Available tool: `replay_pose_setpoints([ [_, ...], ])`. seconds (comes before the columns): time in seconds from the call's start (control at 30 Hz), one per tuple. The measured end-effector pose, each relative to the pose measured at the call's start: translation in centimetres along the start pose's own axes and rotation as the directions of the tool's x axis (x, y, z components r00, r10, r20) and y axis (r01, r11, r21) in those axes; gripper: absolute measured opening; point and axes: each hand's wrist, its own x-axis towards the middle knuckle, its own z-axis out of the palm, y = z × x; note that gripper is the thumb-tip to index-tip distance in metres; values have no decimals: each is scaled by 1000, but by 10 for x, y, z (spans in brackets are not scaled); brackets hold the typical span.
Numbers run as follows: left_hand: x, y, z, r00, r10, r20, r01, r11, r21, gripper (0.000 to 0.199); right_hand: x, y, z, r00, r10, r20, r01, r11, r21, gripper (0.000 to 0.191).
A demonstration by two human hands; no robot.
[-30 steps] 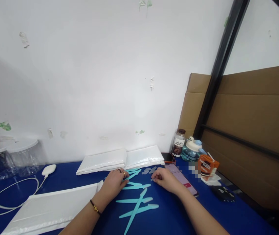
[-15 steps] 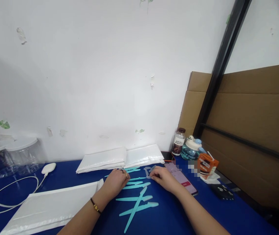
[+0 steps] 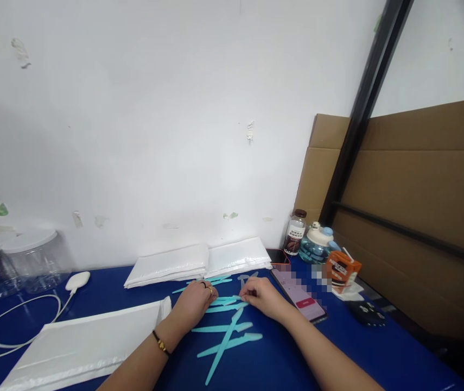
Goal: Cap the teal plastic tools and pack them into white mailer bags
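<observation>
Turquoise eyebrow razors (image 3: pixel 229 345) lie on the blue table, several of them, some crossing one another. My left hand (image 3: pixel 195 303) is closed at the handle end of one eyebrow razor (image 3: pixel 227 300), whose blade end points right. At that blade end my right hand (image 3: pixel 265 297) pinches with thumb and fingers; whether a small cover is between them I cannot tell. Translucent blade covers (image 3: pixel 249 278) lie just behind my right fingers. More eyebrow razors (image 3: pixel 220 280) rest behind my left hand, partly hidden by it.
White padded mailers (image 3: pixel 166 264) lie along the wall, and another mailer (image 3: pixel 89 342) at the left. A white charger (image 3: pixel 77 281) with cable and clear tubs (image 3: pixel 36 266) stand further left. To the right are a phone (image 3: pixel 300 296), a brown-capped bottle (image 3: pixel 296 233), a water bottle (image 3: pixel 315 245) and an orange carton (image 3: pixel 342 271).
My right hand has moved a little left and nearer, from the translucent covers to the razor's blade end. My left hand stays nearly in place. The whole view has shifted slightly.
</observation>
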Motion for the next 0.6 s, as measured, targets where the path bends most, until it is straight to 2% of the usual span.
replay_pose_setpoints([
  [0.13,0,-1,2,1000,2,-29,-2,1000,3,28,-2,-5,2,1000,7,14,-7,999,38,11],
  [0.27,-3,0,-2,993,1,-119,-4,1000,-26,19,-6,-8,-5,987,24,156,-35,997,65,12],
  [0.33,-4,-1,-6,990,12,-143,-19,999,-44,16,-7,-8,-10,988,46,149,-51,998,34,15],
  [0.4,-6,-3,-8,995,39,-90,-45,997,-68,12,-6,-5,-14,997,65,34,-64,997,-32,18],
  [0.47,-8,-5,-10,997,75,-14,-76,992,-100,12,-3,-3,-15,997,26,-72,-33,995,-92,22],
  [0.53,-8,-7,-10,994,109,29,-105,987,-120,14,0,-1,-14,996,-57,-72,46,989,-141,32],
  [0.6,-8,-6,-11,991,128,39,-122,984,-127,16,2,1,-12,994,-107,-10,103,977,-189,33],
])
